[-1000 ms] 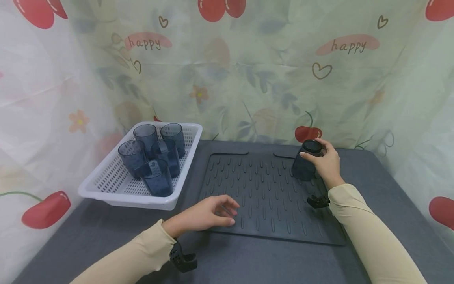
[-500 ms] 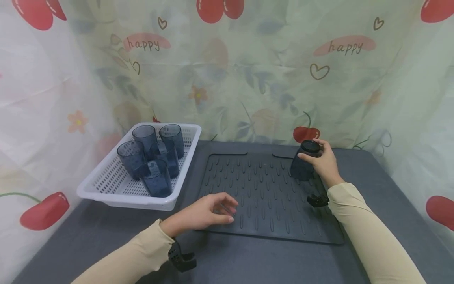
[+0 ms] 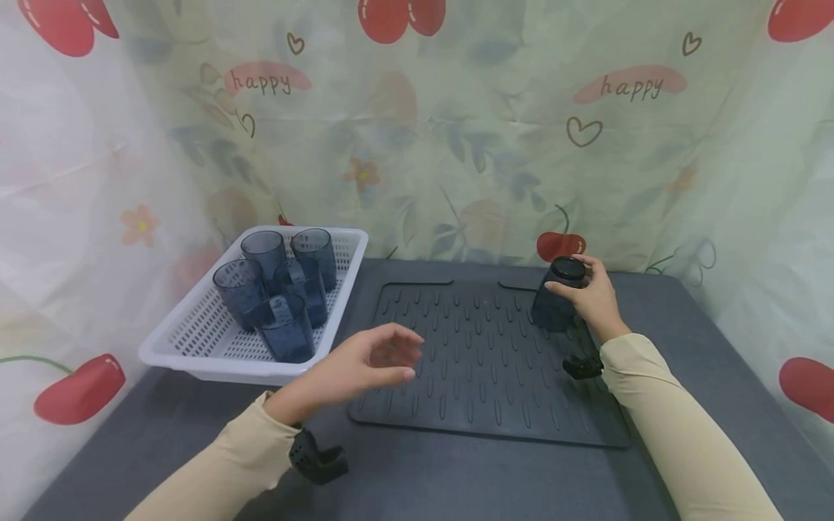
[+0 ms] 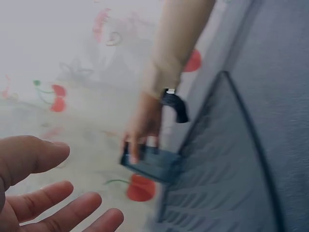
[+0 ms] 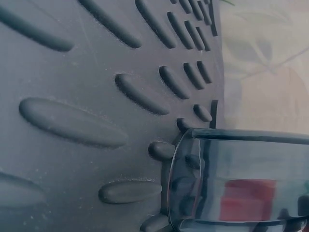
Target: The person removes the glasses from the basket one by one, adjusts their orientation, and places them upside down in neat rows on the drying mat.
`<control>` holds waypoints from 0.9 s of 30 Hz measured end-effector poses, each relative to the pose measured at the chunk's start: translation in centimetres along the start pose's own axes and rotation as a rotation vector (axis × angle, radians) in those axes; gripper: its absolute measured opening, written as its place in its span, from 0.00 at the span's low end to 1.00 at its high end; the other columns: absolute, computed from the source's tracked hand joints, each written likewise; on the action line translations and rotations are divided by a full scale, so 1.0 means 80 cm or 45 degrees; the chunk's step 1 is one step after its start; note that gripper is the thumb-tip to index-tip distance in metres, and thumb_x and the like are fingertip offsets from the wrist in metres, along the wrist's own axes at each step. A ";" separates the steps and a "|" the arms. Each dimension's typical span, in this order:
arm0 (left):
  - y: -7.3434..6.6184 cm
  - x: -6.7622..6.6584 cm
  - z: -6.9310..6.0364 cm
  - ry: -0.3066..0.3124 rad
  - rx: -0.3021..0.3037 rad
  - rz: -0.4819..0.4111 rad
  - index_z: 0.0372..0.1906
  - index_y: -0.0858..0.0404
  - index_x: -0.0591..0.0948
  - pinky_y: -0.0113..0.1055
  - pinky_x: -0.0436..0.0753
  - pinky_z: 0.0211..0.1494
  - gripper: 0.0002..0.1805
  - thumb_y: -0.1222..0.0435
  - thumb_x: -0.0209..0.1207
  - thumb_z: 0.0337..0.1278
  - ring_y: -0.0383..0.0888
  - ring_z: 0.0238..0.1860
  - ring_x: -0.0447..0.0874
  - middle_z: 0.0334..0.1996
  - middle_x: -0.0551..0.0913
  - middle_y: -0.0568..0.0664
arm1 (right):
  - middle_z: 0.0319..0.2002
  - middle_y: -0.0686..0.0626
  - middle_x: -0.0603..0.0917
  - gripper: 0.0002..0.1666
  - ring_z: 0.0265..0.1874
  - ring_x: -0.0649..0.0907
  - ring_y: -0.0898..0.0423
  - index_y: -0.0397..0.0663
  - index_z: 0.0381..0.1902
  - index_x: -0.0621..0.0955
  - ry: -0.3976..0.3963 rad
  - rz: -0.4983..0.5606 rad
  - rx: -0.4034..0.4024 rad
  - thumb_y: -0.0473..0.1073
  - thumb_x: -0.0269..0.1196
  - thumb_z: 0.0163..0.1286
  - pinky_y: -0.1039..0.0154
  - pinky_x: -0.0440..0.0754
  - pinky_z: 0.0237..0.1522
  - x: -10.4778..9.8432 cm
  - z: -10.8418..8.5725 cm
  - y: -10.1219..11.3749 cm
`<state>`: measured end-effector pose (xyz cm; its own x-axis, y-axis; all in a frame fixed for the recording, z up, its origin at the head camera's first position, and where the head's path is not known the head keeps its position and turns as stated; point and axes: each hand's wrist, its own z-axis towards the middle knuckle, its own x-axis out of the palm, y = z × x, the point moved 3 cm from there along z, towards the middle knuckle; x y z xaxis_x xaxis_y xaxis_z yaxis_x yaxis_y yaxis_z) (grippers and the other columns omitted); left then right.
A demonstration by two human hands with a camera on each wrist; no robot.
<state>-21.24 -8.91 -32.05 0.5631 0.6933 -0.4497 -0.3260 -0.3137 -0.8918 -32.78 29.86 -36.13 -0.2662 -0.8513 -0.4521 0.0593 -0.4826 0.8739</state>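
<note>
At the far right corner of the black ridged drying mat (image 3: 482, 391), my right hand (image 3: 598, 300) holds a blue-tinted drinking glass (image 3: 552, 310) upside down, thumb and fingers around its upper part near the base. In the right wrist view the glass (image 5: 241, 183) has its rim down against the mat's ridges. My left hand (image 3: 358, 365) holds nothing; its fingers are loosely bent above the mat's left part, beside the basket. Several similar glasses (image 3: 289, 336) stand mouth up in a white plastic basket (image 3: 234, 370) on the left.
The mat lies on a dark grey tabletop (image 3: 456, 477). A patterned curtain (image 3: 417, 188) with cherries and hearts closes off the back and both sides, close behind the glass and basket.
My left hand has risen and moved left toward the basket. My right hand and the upside-down glass have stayed in place. The head view has shifted slightly.
</note>
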 end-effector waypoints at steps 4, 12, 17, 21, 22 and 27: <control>-0.016 -0.018 -0.009 -0.072 0.077 0.001 0.62 0.57 0.72 0.42 0.79 0.57 0.24 0.61 0.62 0.62 0.49 0.56 0.79 0.55 0.79 0.50 | 0.71 0.37 0.60 0.52 0.67 0.67 0.39 0.49 0.75 0.54 0.001 -0.001 0.001 0.51 0.70 0.61 0.41 0.71 0.61 0.000 0.000 0.000; -0.036 -0.054 -0.031 -0.258 0.147 0.049 0.62 0.56 0.73 0.37 0.81 0.55 0.23 0.63 0.62 0.62 0.47 0.56 0.79 0.54 0.80 0.51 | 0.70 0.36 0.61 0.52 0.66 0.67 0.38 0.49 0.75 0.54 -0.002 -0.003 -0.003 0.51 0.69 0.61 0.41 0.71 0.61 -0.001 -0.001 0.000; -0.039 -0.076 -0.047 -0.380 0.194 0.088 0.62 0.58 0.72 0.34 0.81 0.53 0.23 0.66 0.60 0.63 0.44 0.56 0.80 0.55 0.79 0.53 | 0.70 0.36 0.61 0.52 0.66 0.68 0.38 0.49 0.75 0.54 0.000 -0.002 -0.010 0.51 0.69 0.61 0.41 0.71 0.61 0.000 -0.001 0.000; -0.041 -0.093 -0.060 -0.486 0.214 0.106 0.62 0.61 0.72 0.29 0.81 0.53 0.22 0.68 0.59 0.64 0.39 0.54 0.81 0.55 0.79 0.56 | 0.70 0.36 0.61 0.52 0.65 0.68 0.39 0.48 0.75 0.54 0.005 0.008 -0.014 0.51 0.69 0.61 0.41 0.71 0.61 0.000 -0.002 0.000; -0.041 -0.098 -0.063 -0.516 0.220 0.111 0.62 0.61 0.72 0.28 0.81 0.52 0.22 0.68 0.59 0.64 0.38 0.54 0.81 0.54 0.79 0.57 | 0.70 0.36 0.61 0.52 0.65 0.68 0.39 0.48 0.75 0.54 0.007 0.010 -0.016 0.51 0.69 0.61 0.42 0.71 0.61 0.000 -0.002 0.000; -0.038 -0.116 -0.077 -0.669 0.264 0.055 0.60 0.63 0.74 0.26 0.80 0.52 0.21 0.70 0.59 0.64 0.37 0.51 0.83 0.51 0.82 0.49 | 0.69 0.36 0.61 0.52 0.65 0.69 0.39 0.48 0.75 0.53 0.012 0.017 -0.025 0.51 0.69 0.61 0.42 0.71 0.61 0.000 -0.003 0.000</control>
<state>-20.79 -18.40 -25.44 0.1095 0.9292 -0.3529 -0.5126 -0.2515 -0.8210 -32.59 29.80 -36.19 -0.2564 -0.8595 -0.4423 0.0818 -0.4752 0.8761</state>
